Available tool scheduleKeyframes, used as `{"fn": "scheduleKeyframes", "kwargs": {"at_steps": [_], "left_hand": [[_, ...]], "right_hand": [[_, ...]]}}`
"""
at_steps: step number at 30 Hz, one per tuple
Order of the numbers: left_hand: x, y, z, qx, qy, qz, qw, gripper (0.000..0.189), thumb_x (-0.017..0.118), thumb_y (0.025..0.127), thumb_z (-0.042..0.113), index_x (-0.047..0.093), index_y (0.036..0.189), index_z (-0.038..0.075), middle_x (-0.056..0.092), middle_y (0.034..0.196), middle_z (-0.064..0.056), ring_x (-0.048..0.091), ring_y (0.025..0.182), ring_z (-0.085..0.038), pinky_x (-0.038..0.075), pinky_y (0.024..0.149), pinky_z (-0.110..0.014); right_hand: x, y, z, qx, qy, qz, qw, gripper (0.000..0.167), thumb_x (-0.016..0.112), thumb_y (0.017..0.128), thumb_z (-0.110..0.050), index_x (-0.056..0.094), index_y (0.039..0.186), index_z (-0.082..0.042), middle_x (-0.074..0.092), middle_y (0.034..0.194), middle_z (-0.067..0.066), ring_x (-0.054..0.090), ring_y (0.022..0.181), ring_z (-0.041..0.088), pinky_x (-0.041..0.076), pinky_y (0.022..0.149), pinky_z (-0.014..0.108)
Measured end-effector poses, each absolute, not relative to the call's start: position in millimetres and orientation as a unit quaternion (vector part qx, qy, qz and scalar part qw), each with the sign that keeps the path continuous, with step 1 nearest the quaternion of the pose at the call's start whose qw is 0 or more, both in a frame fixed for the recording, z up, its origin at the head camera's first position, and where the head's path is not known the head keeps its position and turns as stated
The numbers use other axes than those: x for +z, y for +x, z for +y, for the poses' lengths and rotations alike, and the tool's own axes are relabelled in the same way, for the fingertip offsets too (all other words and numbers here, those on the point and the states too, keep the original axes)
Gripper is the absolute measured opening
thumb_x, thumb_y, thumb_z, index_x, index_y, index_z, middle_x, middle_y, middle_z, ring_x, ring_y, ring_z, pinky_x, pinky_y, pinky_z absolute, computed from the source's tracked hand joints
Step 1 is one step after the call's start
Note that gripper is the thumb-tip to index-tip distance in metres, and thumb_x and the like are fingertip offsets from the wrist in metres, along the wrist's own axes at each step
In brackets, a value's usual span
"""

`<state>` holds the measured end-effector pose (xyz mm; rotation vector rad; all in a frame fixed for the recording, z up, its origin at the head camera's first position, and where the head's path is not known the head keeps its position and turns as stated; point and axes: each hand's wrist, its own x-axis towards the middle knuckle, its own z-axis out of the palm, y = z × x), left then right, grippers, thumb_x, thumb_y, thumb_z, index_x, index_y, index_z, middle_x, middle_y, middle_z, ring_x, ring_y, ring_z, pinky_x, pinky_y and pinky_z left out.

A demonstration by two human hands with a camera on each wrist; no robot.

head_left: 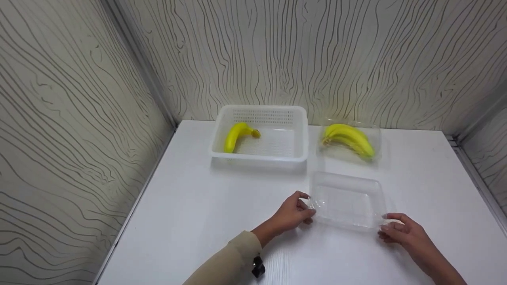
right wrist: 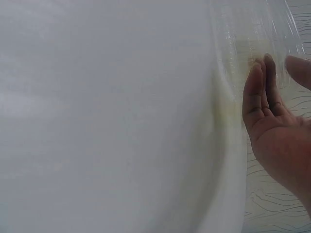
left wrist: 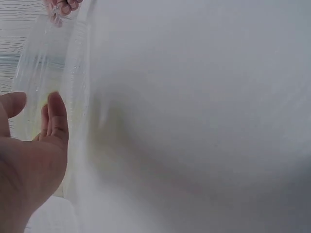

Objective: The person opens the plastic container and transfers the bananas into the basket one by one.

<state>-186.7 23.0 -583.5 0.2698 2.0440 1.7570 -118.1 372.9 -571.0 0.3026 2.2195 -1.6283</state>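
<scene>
A clear plastic box (head_left: 348, 202) stands on the white table between both hands, its inside bare. My left hand (head_left: 293, 213) is at its left side, thumb and fingers parted; the left wrist view shows a gap between thumb and fingertips. At the near right corner is my right hand (head_left: 404, 231), with fairly straight fingers and the thumb apart in the right wrist view. Whether either hand touches the plastic is hard to tell. Behind this box, a second clear box (head_left: 376, 136) contains yellow bananas (head_left: 350, 138).
A white plastic basket (head_left: 259, 158) stands at the back, left of the second box. One yellow banana (head_left: 235, 136) lies inside it. Wood-patterned panels (head_left: 257, 59) rise behind the table and at both sides.
</scene>
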Motion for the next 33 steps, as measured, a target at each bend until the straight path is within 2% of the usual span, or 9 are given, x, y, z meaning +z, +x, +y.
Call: {"fn": "scheduleKeyframes", "kwargs": {"at_steps": [6, 10, 19, 33], "left_hand": [[-583, -186, 22, 0.692, 0.09, 0.67, 0.253, 0.045, 0.07, 0.099, 0.002, 0.05, 0.139, 0.004, 0.077, 0.092, -0.011, 0.079, 0.076, -0.015, 0.067, 0.077, -0.035], [-583, -185, 23, 0.708, 0.075, 0.651, 0.263, 0.04, 0.067, 0.098, -0.003, 0.049, 0.133, 0.005, 0.08, 0.091, -0.015, 0.079, 0.072, -0.018, 0.068, 0.075, -0.037], [-579, -182, 32, 0.712, 0.039, 0.658, 0.243, 0.024, 0.063, 0.099, -0.002, 0.051, 0.117, 0.008, 0.08, 0.085, -0.019, 0.08, 0.068, -0.022, 0.068, 0.069, -0.039], [-580, -183, 37, 0.705, 0.028, 0.668, 0.238, 0.022, 0.064, 0.099, -0.002, 0.052, 0.114, 0.008, 0.08, 0.083, -0.019, 0.079, 0.065, -0.021, 0.068, 0.069, -0.042]], "right_hand": [[-575, -118, 375, -0.629, 0.088, 0.75, 0.183, 0.038, 0.062, 0.109, -0.017, 0.042, 0.138, -0.001, 0.083, 0.101, -0.002, 0.079, 0.096, 0.008, 0.064, 0.086, 0.026], [-575, -118, 371, -0.634, 0.108, 0.746, 0.169, 0.029, 0.061, 0.109, -0.014, 0.047, 0.131, -0.002, 0.083, 0.098, -0.002, 0.079, 0.094, 0.008, 0.064, 0.085, 0.026], [-574, -119, 365, -0.641, 0.143, 0.741, 0.139, 0.017, 0.061, 0.107, -0.011, 0.053, 0.12, -0.004, 0.082, 0.09, 0.0, 0.079, 0.085, 0.01, 0.065, 0.08, 0.026], [-577, -119, 366, -0.64, 0.162, 0.739, 0.136, 0.018, 0.06, 0.108, -0.011, 0.052, 0.122, -0.004, 0.081, 0.09, -0.003, 0.078, 0.084, 0.009, 0.064, 0.08, 0.025]]}}
